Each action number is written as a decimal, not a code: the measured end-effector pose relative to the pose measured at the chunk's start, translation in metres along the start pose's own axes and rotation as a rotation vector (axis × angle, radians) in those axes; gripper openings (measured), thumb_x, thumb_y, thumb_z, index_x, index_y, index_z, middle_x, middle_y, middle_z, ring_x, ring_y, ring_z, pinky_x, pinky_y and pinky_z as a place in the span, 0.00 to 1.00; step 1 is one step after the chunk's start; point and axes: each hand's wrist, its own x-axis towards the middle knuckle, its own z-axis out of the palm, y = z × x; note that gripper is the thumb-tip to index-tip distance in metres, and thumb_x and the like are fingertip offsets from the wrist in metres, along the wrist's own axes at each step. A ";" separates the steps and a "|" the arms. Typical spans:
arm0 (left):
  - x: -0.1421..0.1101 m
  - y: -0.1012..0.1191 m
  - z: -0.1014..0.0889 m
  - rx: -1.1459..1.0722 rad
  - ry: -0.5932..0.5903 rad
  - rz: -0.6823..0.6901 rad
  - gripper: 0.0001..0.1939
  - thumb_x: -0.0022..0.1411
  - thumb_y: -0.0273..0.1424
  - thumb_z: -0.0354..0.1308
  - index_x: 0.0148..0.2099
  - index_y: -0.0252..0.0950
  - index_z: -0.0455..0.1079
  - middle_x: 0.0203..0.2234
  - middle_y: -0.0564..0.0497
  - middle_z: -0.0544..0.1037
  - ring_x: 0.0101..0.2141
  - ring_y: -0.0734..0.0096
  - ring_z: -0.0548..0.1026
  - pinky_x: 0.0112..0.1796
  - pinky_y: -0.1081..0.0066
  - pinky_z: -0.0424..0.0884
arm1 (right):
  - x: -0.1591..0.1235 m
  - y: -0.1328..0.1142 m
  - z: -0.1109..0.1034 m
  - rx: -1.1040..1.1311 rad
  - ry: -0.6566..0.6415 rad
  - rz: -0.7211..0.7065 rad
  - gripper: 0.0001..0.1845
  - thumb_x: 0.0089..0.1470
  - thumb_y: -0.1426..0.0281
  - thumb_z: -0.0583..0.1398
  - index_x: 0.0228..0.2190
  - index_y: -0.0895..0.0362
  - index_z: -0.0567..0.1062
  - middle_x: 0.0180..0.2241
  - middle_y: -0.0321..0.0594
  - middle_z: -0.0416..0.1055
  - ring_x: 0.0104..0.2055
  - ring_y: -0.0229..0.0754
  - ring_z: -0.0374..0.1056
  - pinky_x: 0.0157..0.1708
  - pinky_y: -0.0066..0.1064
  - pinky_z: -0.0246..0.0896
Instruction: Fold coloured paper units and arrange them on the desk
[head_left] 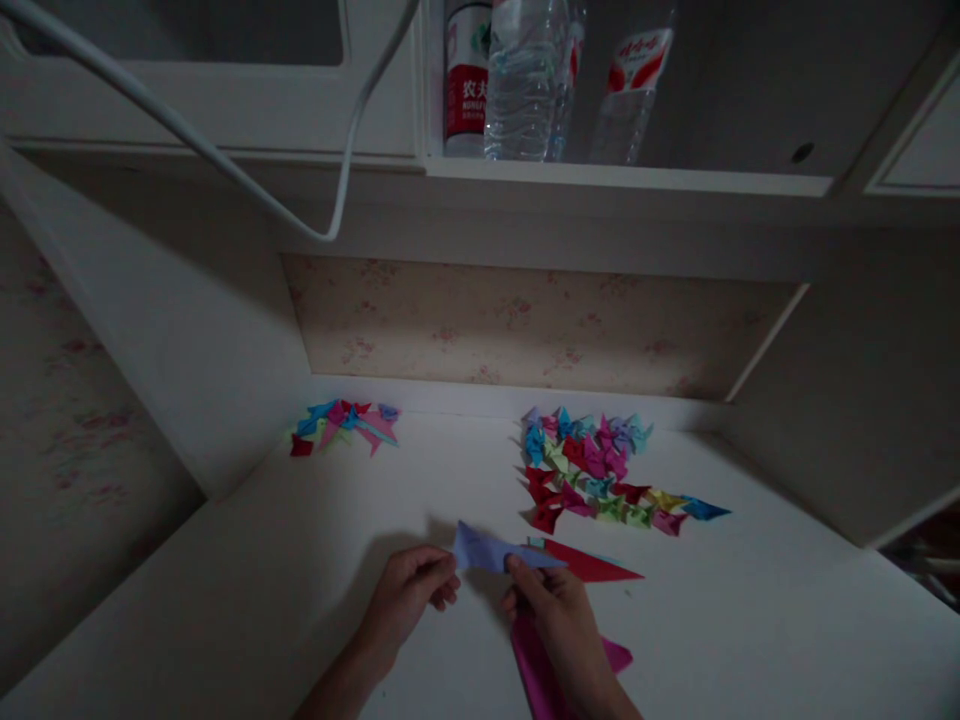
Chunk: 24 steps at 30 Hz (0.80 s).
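Note:
A folded piece of light purple paper (486, 552) is held up just above the white desktop, between my two hands. My right hand (553, 603) pinches it, with the thumb lying on its right part. At its left end my left hand (415, 590) has thumb and forefinger closed on the edge, the other fingers curled. Just behind my right hand lies a red folded paper triangle (592, 564), with a light blue piece partly under it. Magenta paper (534, 660) lies beneath my right hand and wrist, which cover part of it.
Rows of small folded paper pieces in many colours (592, 450) are at the back right of the desktop (300, 620). A smaller paper pile (337, 425) lies at the back left. Overhead, a white cable (247, 180) hangs before a shelf holding plastic bottles (525, 90).

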 end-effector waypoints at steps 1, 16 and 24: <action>0.000 0.000 0.000 -0.007 -0.007 0.005 0.15 0.52 0.39 0.60 0.26 0.30 0.73 0.20 0.49 0.75 0.21 0.73 0.71 0.24 0.74 0.65 | -0.002 -0.003 0.001 -0.033 -0.006 -0.008 0.24 0.52 0.54 0.60 0.17 0.60 0.75 0.16 0.39 0.71 0.19 0.36 0.62 0.22 0.27 0.54; -0.006 0.004 0.000 -0.050 -0.138 -0.006 0.16 0.55 0.40 0.60 0.30 0.29 0.76 0.27 0.45 0.78 0.23 0.74 0.72 0.22 0.76 0.65 | 0.008 -0.001 -0.010 0.048 0.191 -0.050 0.24 0.42 0.55 0.66 0.37 0.59 0.76 0.25 0.39 0.76 0.27 0.44 0.70 0.30 0.31 0.65; 0.000 -0.009 0.006 -0.077 -0.148 -0.112 0.27 0.51 0.51 0.59 0.39 0.31 0.74 0.27 0.47 0.77 0.18 0.76 0.71 0.15 0.78 0.63 | 0.007 -0.005 -0.052 0.269 0.258 -0.104 0.18 0.47 0.62 0.66 0.38 0.58 0.72 0.25 0.34 0.74 0.28 0.39 0.69 0.31 0.28 0.67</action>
